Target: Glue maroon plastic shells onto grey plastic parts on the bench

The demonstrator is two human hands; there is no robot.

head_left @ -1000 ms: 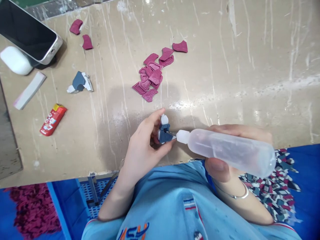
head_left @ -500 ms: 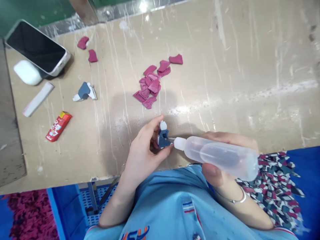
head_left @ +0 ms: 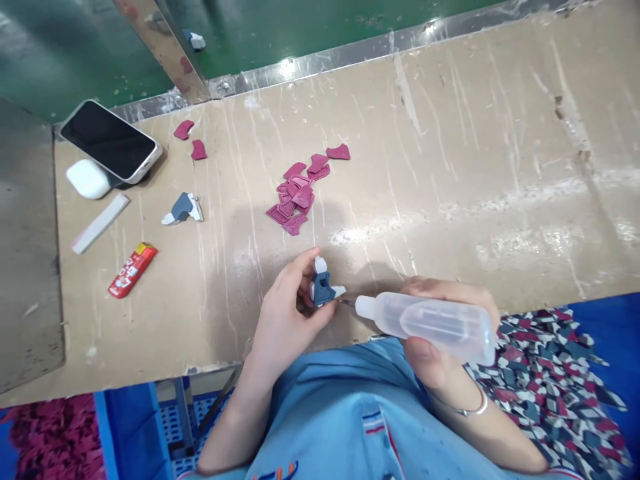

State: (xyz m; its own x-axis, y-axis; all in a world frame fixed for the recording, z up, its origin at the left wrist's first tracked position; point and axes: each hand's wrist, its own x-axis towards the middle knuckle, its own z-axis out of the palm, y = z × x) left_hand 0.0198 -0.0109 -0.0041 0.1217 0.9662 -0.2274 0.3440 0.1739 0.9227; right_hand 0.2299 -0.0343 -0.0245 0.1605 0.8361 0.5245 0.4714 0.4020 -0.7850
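My left hand [head_left: 285, 303] pinches a small dark blue and white moulded piece [head_left: 323, 288] above the front of the table. My right hand [head_left: 440, 363] is wrapped round a clear plastic squeeze bottle [head_left: 435, 325] that lies nearly level. Its white cap carries a thin needle tip, which points left at the lower edge of the piece, close to my left thumb. Whether the tip touches the piece I cannot tell. Beyond my hands lies a loose heap of maroon flat pieces [head_left: 303, 197].
At the left lie a phone [head_left: 110, 140], a white case [head_left: 88, 179], a pale strip [head_left: 101, 223], a red packet [head_left: 133, 270] and another blue and white piece [head_left: 182, 209]. Maroon pieces [head_left: 55, 440] fill the lower left; mixed pieces [head_left: 555, 380] are heaped at lower right.
The needle tip has drawn from the middle of the blue piece to its lower right edge. The view has shifted, showing more of the green panel behind the table.
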